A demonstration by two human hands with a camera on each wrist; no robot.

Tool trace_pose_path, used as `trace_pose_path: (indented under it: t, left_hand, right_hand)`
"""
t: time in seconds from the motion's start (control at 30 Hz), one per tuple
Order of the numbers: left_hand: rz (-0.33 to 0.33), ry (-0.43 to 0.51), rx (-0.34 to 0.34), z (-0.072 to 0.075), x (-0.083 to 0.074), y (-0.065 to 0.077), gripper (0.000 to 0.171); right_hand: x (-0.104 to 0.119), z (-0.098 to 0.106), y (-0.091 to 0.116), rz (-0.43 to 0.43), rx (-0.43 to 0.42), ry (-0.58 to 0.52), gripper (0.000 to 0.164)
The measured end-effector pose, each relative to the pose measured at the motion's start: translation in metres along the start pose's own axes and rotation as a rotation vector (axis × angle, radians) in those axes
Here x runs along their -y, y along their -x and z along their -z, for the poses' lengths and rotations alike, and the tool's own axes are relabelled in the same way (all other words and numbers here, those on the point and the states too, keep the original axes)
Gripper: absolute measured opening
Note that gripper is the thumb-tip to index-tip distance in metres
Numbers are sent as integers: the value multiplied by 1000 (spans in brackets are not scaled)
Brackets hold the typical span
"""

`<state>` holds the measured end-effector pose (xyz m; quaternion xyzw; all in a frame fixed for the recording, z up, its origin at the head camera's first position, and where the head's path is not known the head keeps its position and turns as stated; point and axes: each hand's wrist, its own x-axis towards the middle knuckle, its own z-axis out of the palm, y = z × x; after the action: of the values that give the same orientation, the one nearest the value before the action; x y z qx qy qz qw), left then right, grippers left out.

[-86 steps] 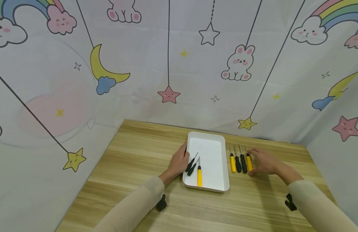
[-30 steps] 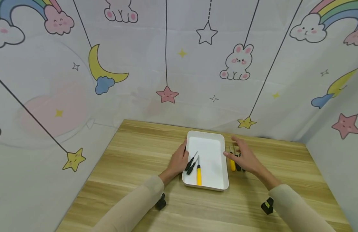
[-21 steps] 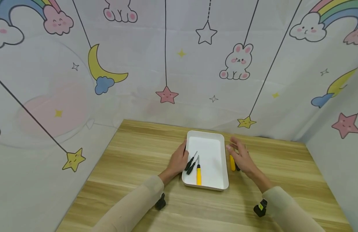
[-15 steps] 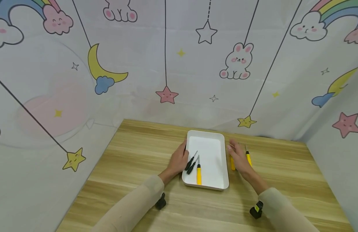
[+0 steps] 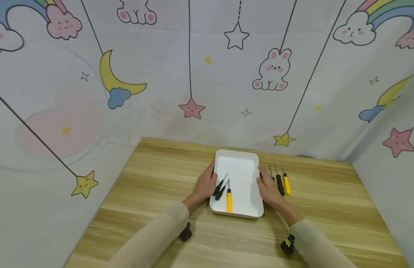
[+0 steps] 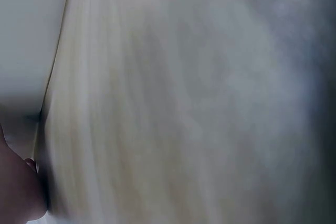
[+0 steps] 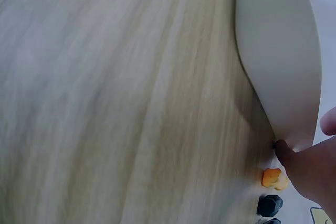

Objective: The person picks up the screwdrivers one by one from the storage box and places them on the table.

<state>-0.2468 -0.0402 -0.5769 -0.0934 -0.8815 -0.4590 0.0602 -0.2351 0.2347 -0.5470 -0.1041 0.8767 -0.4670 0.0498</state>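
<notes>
A white rectangular tray (image 5: 245,186) lies on the table between both hands. My left hand (image 5: 204,185) grips its left wall, thumb at the rim. On the opposite wall, my right hand (image 5: 268,189) holds on, and the right wrist view shows a thumb over the rim and a finger outside. Inside the tray are two small black screwdrivers, one (image 5: 218,188) beside the other (image 5: 221,193), and a yellow-handled screwdriver (image 5: 229,201). Right of the tray, a black screwdriver (image 5: 280,185) and a yellow one (image 5: 286,185) lie side by side; others there are partly hidden by my right hand.
The wood-grain table (image 5: 153,178) meets a white patterned curtain (image 5: 166,74) at the back and both sides. Handle ends, one orange-yellow (image 7: 273,178) and one black (image 7: 270,205), appear close to my right hand in the right wrist view.
My right hand has moved left from over the row of screwdrivers to the tray's right wall and taken hold of it. My left hand stays on the left wall.
</notes>
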Motion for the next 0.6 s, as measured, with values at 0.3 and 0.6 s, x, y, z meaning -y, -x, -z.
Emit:
trace_pose_path:
  t: [0.3, 0.6]
  left_hand:
    - [10, -10, -2, -1, 3, 0, 57]
    - [23, -13, 2, -2, 2, -1, 58]
  right_hand:
    - [-6, -14, 2, 35, -62, 133, 57]
    - [-7, -22, 4, 84, -141, 216, 56]
